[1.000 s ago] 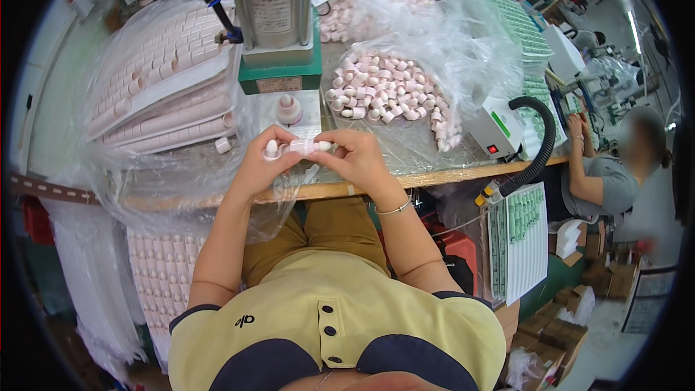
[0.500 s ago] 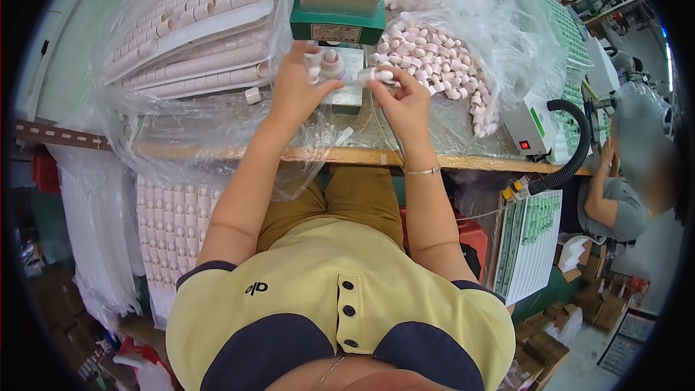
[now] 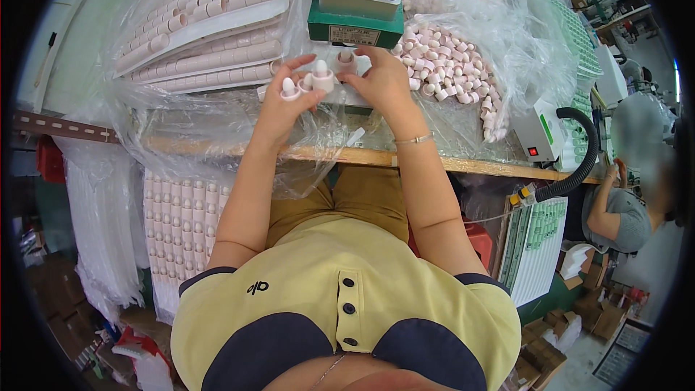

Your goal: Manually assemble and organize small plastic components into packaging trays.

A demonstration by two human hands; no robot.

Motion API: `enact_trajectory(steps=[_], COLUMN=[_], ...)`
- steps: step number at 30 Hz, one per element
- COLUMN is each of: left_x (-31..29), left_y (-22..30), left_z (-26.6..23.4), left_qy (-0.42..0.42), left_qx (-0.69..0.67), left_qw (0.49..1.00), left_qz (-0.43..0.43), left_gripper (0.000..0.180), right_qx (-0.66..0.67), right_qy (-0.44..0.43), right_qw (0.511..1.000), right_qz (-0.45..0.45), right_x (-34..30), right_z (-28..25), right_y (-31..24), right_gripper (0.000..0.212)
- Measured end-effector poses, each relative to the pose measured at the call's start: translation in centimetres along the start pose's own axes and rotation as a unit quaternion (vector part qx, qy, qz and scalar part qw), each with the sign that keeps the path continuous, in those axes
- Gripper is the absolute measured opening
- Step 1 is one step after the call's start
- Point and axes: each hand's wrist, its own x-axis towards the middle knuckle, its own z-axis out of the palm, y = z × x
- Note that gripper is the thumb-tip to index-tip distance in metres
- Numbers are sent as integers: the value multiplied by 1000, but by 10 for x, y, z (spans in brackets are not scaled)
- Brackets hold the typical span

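Observation:
In my left hand (image 3: pixel 274 112) are several small pale pink cups with white rounded plugs (image 3: pixel 322 78), pinched between thumb and fingers. My right hand (image 3: pixel 389 85) is at the press, its thumb and forefinger apart on either side of a pink cup (image 3: pixel 346 62). That cup stands on the metal base under the green press head (image 3: pixel 355 27). Whether the right fingertips touch it I cannot tell. The right hand's other fingers are partly hidden.
Trays of pink cups (image 3: pixel 210 7) are stacked at the left under clear plastic. A heap of pink-and-white pieces (image 3: pixel 449 61) lies to the right. A white box with a black hose (image 3: pixel 539 130) stands near the table's edge. A co-worker (image 3: pixel 622 210) sits far right.
My right hand has moved from holding a pink-and-white piece to the cup under the press. The left hand has drawn back slightly and shows several pieces. The view has shifted a little.

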Motion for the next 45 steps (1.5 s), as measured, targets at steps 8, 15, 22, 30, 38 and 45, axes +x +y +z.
enact_trajectory(steps=[8,15,22,30,38,45], left_x=[-26,-41,-70,-82,-75,-94], left_y=[-13,-61,-109,-161,-193,-201], left_z=[61,140,232,312,348,349], left_qy=[-118,-154,-253,-349,-381,-388], left_qx=[-34,10,2,71,22,133], left_qw=[988,977,930,862,850,908], left_qz=[-98,-149,-267,-360,-363,-80], left_gripper=[59,61,48,30,32,38], right_qx=[444,381,343,331,294,303], right_qy=[-62,82,187,300,263,368], right_qw=[874,883,859,805,804,790], right_qz=[188,262,331,390,444,386], right_x=[-91,-166,-255,-330,-337,-348], right_z=[-41,-80,-123,-151,-166,-152], right_y=[-8,43,90,142,166,164], right_gripper=[27,23,23,23,27,27])
